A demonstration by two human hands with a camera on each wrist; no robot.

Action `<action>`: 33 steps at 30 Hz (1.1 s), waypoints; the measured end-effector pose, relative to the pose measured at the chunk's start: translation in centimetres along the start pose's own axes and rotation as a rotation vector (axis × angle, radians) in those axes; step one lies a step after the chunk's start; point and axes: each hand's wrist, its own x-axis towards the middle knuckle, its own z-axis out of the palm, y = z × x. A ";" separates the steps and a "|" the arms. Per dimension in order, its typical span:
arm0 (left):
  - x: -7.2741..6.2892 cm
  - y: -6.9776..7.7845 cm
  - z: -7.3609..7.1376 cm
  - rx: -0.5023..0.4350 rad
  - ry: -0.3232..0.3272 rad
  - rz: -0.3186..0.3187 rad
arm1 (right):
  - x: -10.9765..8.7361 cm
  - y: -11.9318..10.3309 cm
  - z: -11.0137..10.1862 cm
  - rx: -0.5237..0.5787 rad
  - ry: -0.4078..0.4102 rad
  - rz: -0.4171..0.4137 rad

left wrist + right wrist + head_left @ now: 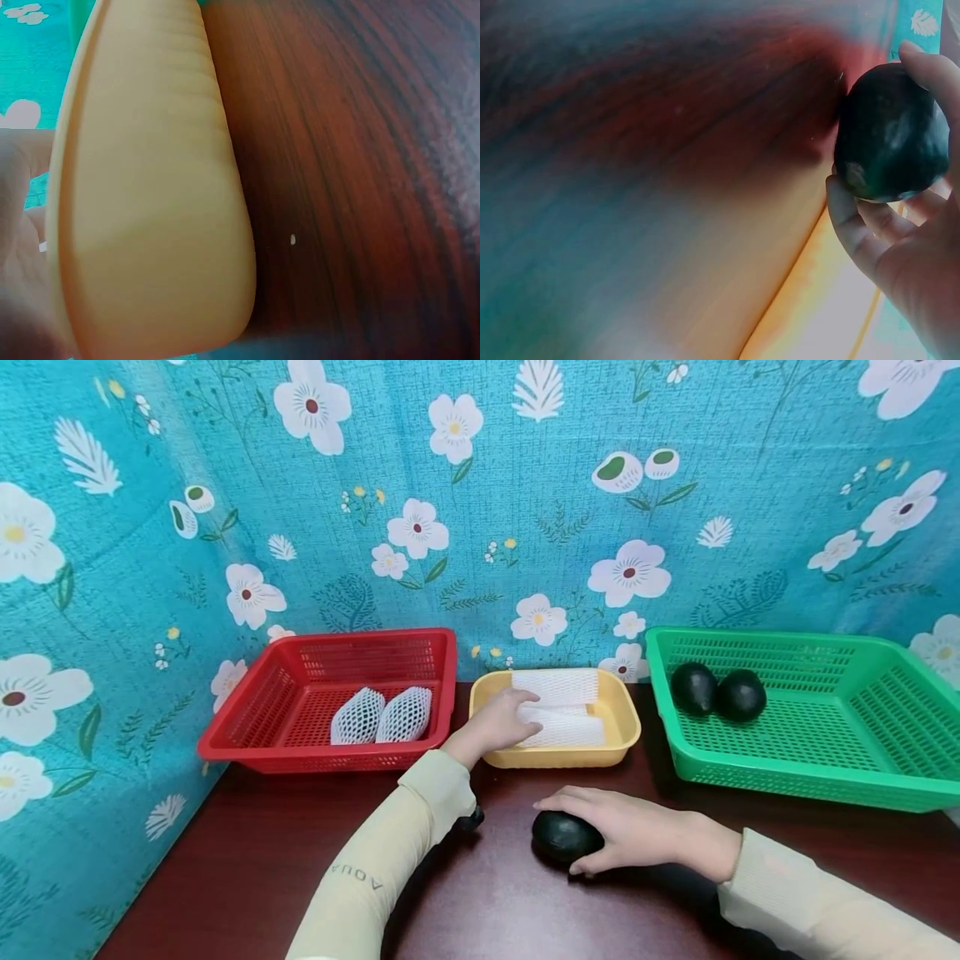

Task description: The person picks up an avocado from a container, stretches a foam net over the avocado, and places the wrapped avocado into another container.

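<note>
My right hand [622, 829] grips a dark avocado [564, 837] low over the table. In the right wrist view, thumb and fingers curl round the avocado [889, 135]. My left hand [498, 722] reaches over the near left rim of a yellow tray [626, 727], thumb and fingers apart, at the edge of white foam net sleeves [562, 732] lying flat inside. The left wrist view has the tray's outer wall [150, 187] in front, hiding most of that hand [22, 217].
A red basket [247, 739] on the left holds two items in white foam nets [405, 716]. Two dark avocados [741, 696] sit in a green basket [817, 777] on the right. Under the left sleeve [390, 843] a small dark thing [471, 819] shows on the table. Floral cloth hangs behind.
</note>
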 end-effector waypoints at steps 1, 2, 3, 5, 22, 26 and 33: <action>0.1 0.0 0.1 0.007 -0.009 -0.002 | 0.0 0.0 0.0 0.001 0.001 0.002; 0.2 0.0 0.2 0.015 -0.018 -0.002 | -0.1 0.1 0.0 0.001 0.002 0.005; 0.3 0.0 0.2 0.020 -0.026 -0.002 | -0.2 0.1 0.0 0.001 0.004 0.006; 0.4 -0.1 0.3 0.037 -0.039 0.001 | -0.2 0.1 0.0 0.004 0.009 0.004; 0.8 0.1 0.9 0.086 -0.076 -0.071 | -0.9 0.2 -0.4 0.007 -0.015 0.068; 0.8 0.1 0.7 0.090 -0.064 -0.068 | -0.9 0.2 -0.4 0.003 -0.015 0.061; 0.8 0.0 0.5 0.050 -0.010 -0.016 | -0.8 0.0 -0.4 0.006 -0.018 0.057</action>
